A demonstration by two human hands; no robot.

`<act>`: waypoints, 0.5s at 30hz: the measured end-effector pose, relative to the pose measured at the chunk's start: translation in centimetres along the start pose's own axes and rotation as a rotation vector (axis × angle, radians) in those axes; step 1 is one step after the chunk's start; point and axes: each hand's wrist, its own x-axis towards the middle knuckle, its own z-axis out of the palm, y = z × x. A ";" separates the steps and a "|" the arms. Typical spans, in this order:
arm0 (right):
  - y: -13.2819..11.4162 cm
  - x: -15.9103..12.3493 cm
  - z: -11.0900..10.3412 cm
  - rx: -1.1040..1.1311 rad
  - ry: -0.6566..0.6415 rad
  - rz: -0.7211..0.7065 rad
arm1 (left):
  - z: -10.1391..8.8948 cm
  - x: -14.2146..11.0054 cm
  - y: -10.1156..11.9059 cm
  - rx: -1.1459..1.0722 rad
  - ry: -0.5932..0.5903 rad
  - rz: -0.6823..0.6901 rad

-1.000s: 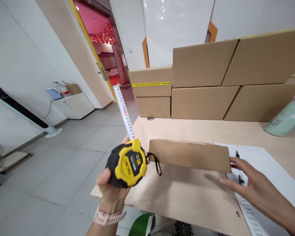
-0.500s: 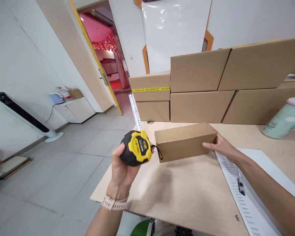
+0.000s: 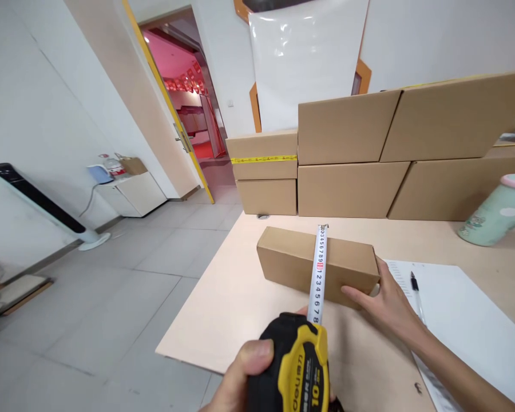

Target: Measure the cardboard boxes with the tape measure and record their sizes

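Note:
My left hand [image 3: 244, 380] is wrapped round a yellow and black tape measure [image 3: 298, 372] near the bottom edge. Its white blade [image 3: 318, 274] reaches away from me across the top of a small brown cardboard box [image 3: 296, 263] lying on the wooden table [image 3: 240, 297]. My right hand [image 3: 386, 306] rests against the box's right end, thumb on the front face and fingers round the end.
Larger cardboard boxes [image 3: 347, 154] are stacked along the back of the table, one with yellow tape. A white sheet [image 3: 459, 320] with a pen [image 3: 416, 289] lies at the right, beside a green cup [image 3: 498, 212]. Tiled floor and a tower fan [image 3: 38, 200] are at the left.
My left hand came down and toward me with the tape measure, and the blade now lies over the box. The box turned and sits flat. My right hand shifted to its right end.

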 end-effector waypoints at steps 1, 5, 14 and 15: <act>0.2 0.1 -0.1 0.003 -0.013 -0.010 | -0.1 0.0 0.2 -0.008 0.008 -0.005; 1.2 0.4 -1.7 0.014 -0.090 -0.114 | -0.3 -0.7 1.2 -0.023 0.058 -0.070; -4.9 4.1 -7.4 0.003 -0.079 -0.328 | 0.3 -2.1 2.3 0.019 0.101 -0.141; -5.7 4.7 -7.2 -0.009 -0.109 -0.370 | 0.4 -2.2 2.3 0.024 0.097 -0.140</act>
